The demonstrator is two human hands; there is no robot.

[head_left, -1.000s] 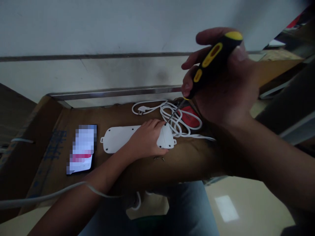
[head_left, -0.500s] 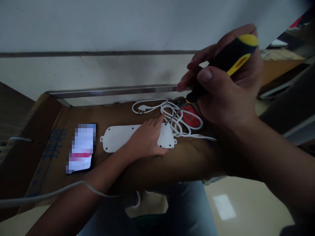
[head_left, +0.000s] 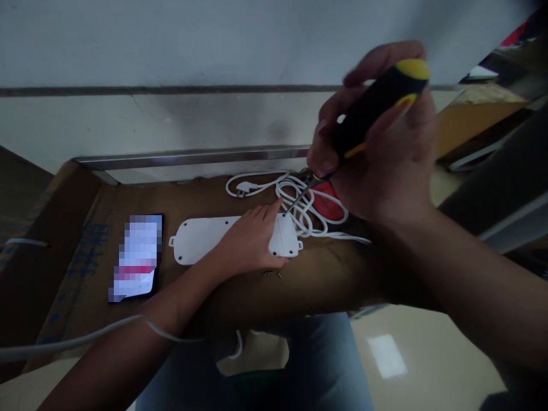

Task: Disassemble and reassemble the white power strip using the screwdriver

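Note:
A white power strip (head_left: 201, 238) lies underside up on brown cardboard, with dark screw holes along its edges. Across its right part lies my left hand (head_left: 252, 240), gripping it from the far edge to the near one. My right hand (head_left: 394, 165) is wrapped round the black and yellow handle of a screwdriver (head_left: 368, 111). The screwdriver slants down to the left, and its tip is at the hole near the strip's far right corner. Whether a screw sits in that hole cannot be made out. Several small screws (head_left: 279, 275) lie just in front of the strip.
Behind the strip is a coiled white cord (head_left: 303, 231) with a plug (head_left: 244, 187), beside a red object (head_left: 329, 204). A lit phone (head_left: 139, 251) lies at left on the cardboard (head_left: 96, 291). A pale wall (head_left: 192, 120) rises behind. Another white cable (head_left: 77, 341) crosses the lower left.
My right hand has turned on the screwdriver handle, its fingers now curled closer round it, and the handle has shifted slightly left. The view has moved a little; my left hand stays on the strip.

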